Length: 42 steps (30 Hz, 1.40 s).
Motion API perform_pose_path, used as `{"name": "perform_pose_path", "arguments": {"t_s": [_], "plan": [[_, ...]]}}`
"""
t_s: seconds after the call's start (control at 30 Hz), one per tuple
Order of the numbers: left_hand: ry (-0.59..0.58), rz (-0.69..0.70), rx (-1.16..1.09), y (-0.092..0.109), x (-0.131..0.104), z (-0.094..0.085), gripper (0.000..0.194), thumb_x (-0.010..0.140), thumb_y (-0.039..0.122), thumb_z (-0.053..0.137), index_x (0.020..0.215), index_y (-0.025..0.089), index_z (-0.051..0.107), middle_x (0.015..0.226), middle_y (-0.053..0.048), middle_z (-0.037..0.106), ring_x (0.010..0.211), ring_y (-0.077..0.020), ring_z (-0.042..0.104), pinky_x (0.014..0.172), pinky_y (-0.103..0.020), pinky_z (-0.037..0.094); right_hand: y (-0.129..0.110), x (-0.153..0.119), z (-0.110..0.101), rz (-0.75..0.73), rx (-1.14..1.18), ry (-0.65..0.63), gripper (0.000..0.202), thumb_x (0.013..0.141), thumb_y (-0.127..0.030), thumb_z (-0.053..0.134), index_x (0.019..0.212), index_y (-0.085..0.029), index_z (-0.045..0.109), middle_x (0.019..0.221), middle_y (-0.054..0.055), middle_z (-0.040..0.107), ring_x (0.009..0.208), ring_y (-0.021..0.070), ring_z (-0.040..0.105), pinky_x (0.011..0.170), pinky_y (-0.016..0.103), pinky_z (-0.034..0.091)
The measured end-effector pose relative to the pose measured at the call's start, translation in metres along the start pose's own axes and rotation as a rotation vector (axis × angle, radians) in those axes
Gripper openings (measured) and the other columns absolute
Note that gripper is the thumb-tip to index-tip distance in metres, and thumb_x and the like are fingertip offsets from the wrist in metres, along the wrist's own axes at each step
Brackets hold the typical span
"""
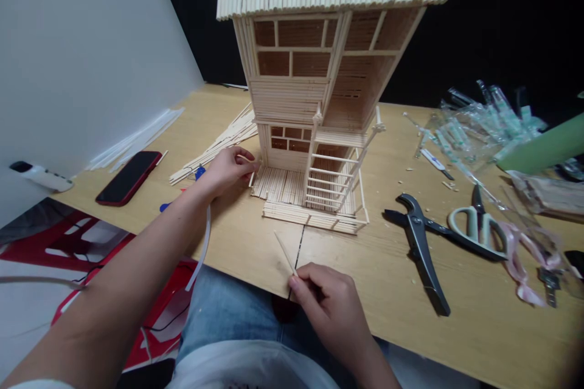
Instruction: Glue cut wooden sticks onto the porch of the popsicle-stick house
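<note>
The stick house (292, 97) stands upright on the wooden table (374, 285), in the middle of the scene and beyond the right hand. Nearest are the person's blue jeans (232, 301), below the table's near edge, with a red and white item (107, 264) on the near left.

The right hand (335, 298) is at the near edge, closed in a pinch: thumb and bent fingers have hold of one end of a thin stick (283, 249). Its free tip points far and left, apart from the house. On the right lie black-handled cutters (420, 243), opened out, and beyond one of their arms pale-handled scissors (488, 228). A pink ribbon (515, 261) lies just right of these.

The left hand (228, 170) reaches in from the left, fingers bent and thumb near the fingertips, at the left corner of the porch (285, 182). I cannot tell whether it grips anything there. A blue object (199, 173) shows partly behind it. Farther left lies a dark-screened phone (130, 177).

Rungs (331, 173) rise on the right side of the porch. Beyond the left hand, a bundle of loose sticks (223, 140) runs toward the house; white strips (141, 137) lie near the wall on the far left. On the far right, clear plastic wrappers (483, 127) are heaped beside a green object (542, 143).
</note>
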<state>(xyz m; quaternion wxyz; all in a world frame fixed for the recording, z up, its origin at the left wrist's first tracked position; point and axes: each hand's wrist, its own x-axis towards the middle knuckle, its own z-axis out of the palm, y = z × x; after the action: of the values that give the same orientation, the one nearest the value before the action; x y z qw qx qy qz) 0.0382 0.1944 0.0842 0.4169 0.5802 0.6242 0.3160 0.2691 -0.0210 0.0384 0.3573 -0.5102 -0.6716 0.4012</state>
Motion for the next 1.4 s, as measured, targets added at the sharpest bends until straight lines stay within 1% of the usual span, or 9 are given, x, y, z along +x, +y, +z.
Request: {"name": "perform_pose_path", "arguments": {"t_s": [0.47, 0.63, 0.83, 1.0, 1.23, 1.4], "plan": [[0.011, 0.007, 0.019, -0.0053, 0.0021, 0.0012, 0.031, 0.065, 0.033, 0.081, 0.083, 0.021, 0.058, 0.059, 0.000, 0.064, 0.053, -0.0154, 0.058, 0.055, -0.028, 0.043, -0.0007, 0.0008, -0.0004, -0.031, -0.022, 0.013, 0.031, 0.100, -0.032, 0.053, 0.073, -0.020, 0.064, 0.063, 0.000, 0.062, 0.060, 0.0138, 0.057, 0.060, 0.025, 0.037], [0.022, -0.009, 0.024, -0.0042, 0.0009, 0.0014, 0.029, 0.067, 0.032, 0.080, 0.082, 0.021, 0.058, 0.058, 0.000, 0.063, 0.052, -0.0153, 0.057, 0.055, -0.028, 0.043, -0.0011, 0.0011, -0.0005, -0.022, -0.023, 0.012, 0.032, 0.100, -0.032, 0.052, 0.072, -0.020, 0.063, 0.063, 0.000, 0.062, 0.060, 0.0135, 0.056, 0.060, 0.025, 0.037], [0.041, 0.000, 0.045, -0.0023, -0.0010, 0.0061, 0.025, 0.070, 0.029, 0.077, 0.082, 0.021, 0.057, 0.056, 0.001, 0.063, 0.051, -0.0150, 0.057, 0.054, -0.028, 0.044, 0.0002, 0.0007, -0.0001, -0.032, -0.018, 0.011, 0.031, 0.100, -0.032, 0.053, 0.074, -0.020, 0.063, 0.063, -0.001, 0.062, 0.060, 0.0130, 0.056, 0.060, 0.025, 0.037], [0.063, 0.030, 0.093, -0.0032, -0.0031, 0.0075, 0.027, 0.070, 0.033, 0.077, 0.080, 0.021, 0.055, 0.053, 0.002, 0.061, 0.049, -0.0145, 0.054, 0.053, -0.027, 0.041, 0.0001, 0.0012, 0.0004, -0.040, -0.024, 0.017, 0.032, 0.100, -0.032, 0.052, 0.073, -0.020, 0.064, 0.063, 0.000, 0.062, 0.060, 0.0134, 0.057, 0.059, 0.026, 0.038], [0.079, 0.084, 0.209, -0.0025, -0.0034, 0.0055, 0.027, 0.071, 0.039, 0.076, 0.079, 0.022, 0.057, 0.052, 0.002, 0.062, 0.048, -0.0152, 0.054, 0.052, -0.027, 0.034, -0.0009, 0.0008, -0.0010, -0.051, -0.024, 0.008, 0.031, 0.100, -0.031, 0.052, 0.073, -0.020, 0.064, 0.063, 0.000, 0.063, 0.061, 0.0137, 0.058, 0.060, 0.026, 0.039], [0.098, 0.117, 0.274, -0.0064, -0.0012, 0.0043, 0.027, 0.072, 0.042, 0.076, 0.080, 0.022, 0.058, 0.054, 0.002, 0.063, 0.051, -0.0160, 0.055, 0.055, -0.028, 0.034, -0.0004, 0.0010, -0.0006, -0.048, -0.015, 0.009, 0.031, 0.100, -0.031, 0.053, 0.073, -0.020, 0.064, 0.063, -0.001, 0.062, 0.060, 0.0133, 0.057, 0.060, 0.025, 0.038]]}}
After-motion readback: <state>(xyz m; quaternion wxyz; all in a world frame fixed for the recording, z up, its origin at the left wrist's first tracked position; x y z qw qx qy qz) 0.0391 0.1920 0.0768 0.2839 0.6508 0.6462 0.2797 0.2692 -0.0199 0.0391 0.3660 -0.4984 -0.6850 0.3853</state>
